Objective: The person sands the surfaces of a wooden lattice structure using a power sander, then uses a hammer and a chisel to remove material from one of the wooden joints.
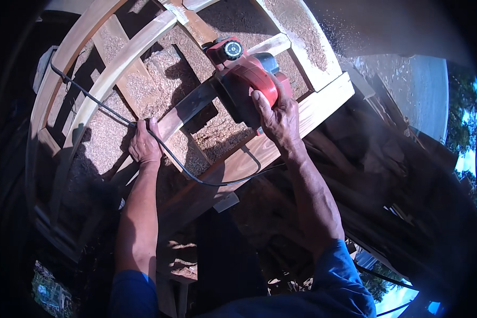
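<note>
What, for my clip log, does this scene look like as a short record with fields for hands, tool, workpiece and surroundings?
Right hand: right hand grips the red handle of a power planer
Left hand: left hand on a wooden slat, black cord at its fingers
Tool: red and dark power planer, over the workpiece
Workpiece: wooden frame with curved rails and crosspieces
Debris: pale shavings among and on the frame's pieces
Clothing: blue sleeves
</note>
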Demonstrator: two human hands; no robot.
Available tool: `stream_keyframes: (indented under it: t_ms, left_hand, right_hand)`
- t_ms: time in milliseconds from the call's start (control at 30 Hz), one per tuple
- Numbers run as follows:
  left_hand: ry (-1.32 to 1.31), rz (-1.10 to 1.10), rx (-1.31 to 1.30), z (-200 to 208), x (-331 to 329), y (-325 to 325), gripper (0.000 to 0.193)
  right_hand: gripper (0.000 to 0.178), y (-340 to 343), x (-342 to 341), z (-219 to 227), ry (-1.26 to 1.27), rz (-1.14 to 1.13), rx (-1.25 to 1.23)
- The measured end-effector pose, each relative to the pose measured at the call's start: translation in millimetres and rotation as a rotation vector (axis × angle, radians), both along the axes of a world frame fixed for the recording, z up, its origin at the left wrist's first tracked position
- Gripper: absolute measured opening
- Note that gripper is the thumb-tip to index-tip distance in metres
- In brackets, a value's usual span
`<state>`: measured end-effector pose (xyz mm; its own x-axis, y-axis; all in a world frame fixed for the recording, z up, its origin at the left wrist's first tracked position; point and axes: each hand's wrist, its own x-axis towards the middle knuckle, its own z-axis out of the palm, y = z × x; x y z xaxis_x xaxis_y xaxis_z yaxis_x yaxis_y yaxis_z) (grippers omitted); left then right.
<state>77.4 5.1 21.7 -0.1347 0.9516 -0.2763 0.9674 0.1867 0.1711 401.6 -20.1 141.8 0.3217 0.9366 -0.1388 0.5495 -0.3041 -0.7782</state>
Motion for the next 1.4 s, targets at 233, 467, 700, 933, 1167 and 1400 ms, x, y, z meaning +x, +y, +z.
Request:
stream_keyframes:
  t_ms: [233,467,700,933,1167,1400]
  left_hand:
    - [-0.017,0.002,0.004,2.9,-2.3,-0.1,0.04]
    - [-0.045,-0.056,0.076,4.6,4.0,1.3,0.035]
    - [-0.055,-0.059,0.092,3.4,0.7,1.1,0.033]
    - [-0.068,-0.012,-0.041,4.0,3.8,2.5,0.04]
    - [-0.029,-0.037,0.031,-2.0,-2.1,2.0,0.035]
    - [-0.053,-0.032,0.045,2.8,1.2,2.1,0.034]
  right_hand:
    - [0.059,-32.7,3.7,17.9,0.096,-0.077,-0.106]
    - [0.067,-194.2,50.9,17.8,0.216,-0.125,-0.176]
    - [0.064,-130.0,29.1,22.4,0.301,-0.125,-0.221]
    - [0.059,-47.8,10.8,12.2,0.126,-0.037,-0.13]
    - [0.06,18.9,-4.3,14.1,-0.04,0.003,-0.097]
    - [0.06,-86.2,23.5,15.0,0.11,-0.035,-0.093]
